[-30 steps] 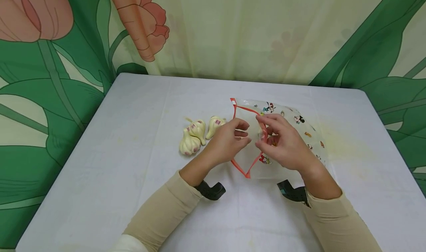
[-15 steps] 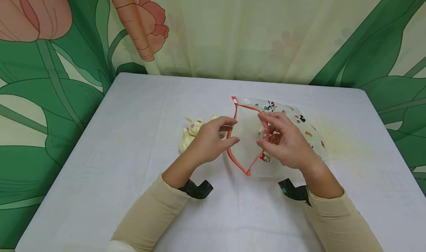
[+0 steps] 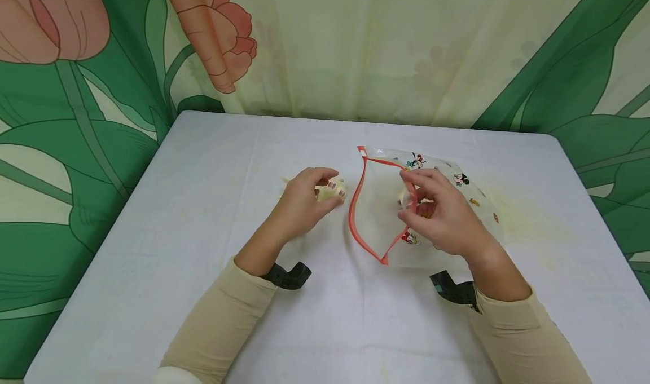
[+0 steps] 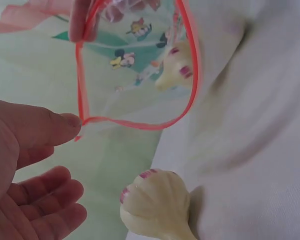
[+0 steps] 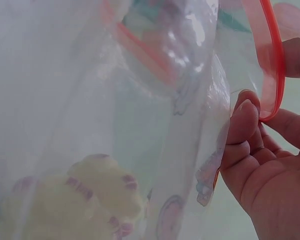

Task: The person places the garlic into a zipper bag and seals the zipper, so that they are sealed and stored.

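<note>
My right hand (image 3: 442, 212) pinches the red zip edge of a clear plastic zip bag (image 3: 469, 186) printed with cartoon figures. The bag's mouth gapes to the left. Pale garlic bulbs (image 5: 65, 205) show blurred through the plastic in the right wrist view. One more bulb (image 4: 179, 67) appears through the bag's opening in the left wrist view. My left hand (image 3: 304, 201) hovers left of the bag, thumb and fingers apart, beside a garlic bulb (image 4: 157, 205) with purple marks. From the head, this hand hides most of the garlic lying there.
A white cloth covers the table (image 3: 152, 232). Its far edge meets a curtain (image 3: 355, 51) printed with flowers and large green leaves. A black strap mount (image 3: 289, 276) sits at the left wrist, and another mount (image 3: 453, 291) at the right.
My left hand has drawn back leftward from the bag's mouth to the garlic bulbs, now covering most of them. The bag's opening has widened. The right hand has shifted slightly right, still pinching the edge.
</note>
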The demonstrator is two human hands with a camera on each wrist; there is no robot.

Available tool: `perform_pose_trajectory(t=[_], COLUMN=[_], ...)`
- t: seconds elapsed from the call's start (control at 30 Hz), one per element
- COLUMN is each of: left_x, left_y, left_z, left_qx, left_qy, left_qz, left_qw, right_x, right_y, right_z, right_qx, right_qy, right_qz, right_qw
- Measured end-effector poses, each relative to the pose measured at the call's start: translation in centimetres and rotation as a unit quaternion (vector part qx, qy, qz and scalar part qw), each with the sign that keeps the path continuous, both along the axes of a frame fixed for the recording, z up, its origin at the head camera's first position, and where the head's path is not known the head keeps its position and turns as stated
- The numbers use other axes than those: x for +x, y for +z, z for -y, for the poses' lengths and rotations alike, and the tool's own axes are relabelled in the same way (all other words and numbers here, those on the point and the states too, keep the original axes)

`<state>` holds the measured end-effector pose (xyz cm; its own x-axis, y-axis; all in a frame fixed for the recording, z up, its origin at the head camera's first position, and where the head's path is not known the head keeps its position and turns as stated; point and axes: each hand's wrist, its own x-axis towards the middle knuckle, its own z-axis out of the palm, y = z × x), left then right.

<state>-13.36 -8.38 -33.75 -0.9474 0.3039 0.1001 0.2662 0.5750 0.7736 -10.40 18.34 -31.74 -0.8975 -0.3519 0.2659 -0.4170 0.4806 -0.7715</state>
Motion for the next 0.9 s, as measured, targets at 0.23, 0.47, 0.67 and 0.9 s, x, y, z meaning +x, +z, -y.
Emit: perform_pose_trajectory(t=[0.23,0.47,0.67,0.9], left_x=[-1.3,-2.6,-3.2,-3.7], left_y=[-0.4,-1.1,-1.8,-2.3], left_z=[-0.5,-1.5,-2.3,-2.7], left_qx=[-0.092,-0.165,-0.197,-0.221], left_qy=[-0.006,-0.010,0.002,0.008], left_qz=[-0.002,0.010,0.025,0.028], left_qw=[0.9958,0.9863,0.9800,0.9748], right_x=[0.1,0.1,0.2,0.3], right_y=[-0.1,-0.2,-0.3,-0.2], right_z=[-0.3,-0.6,-0.8,-0.8], right_qx=[-0.004,-0.013,-0.014,-0.018], right_qy=[-0.002,-0.003,-0.006,-0.006], right_qz=[0.005,0.000,0.003,0.011], right_qw=[1.0000,0.9999,0.9999,0.9998])
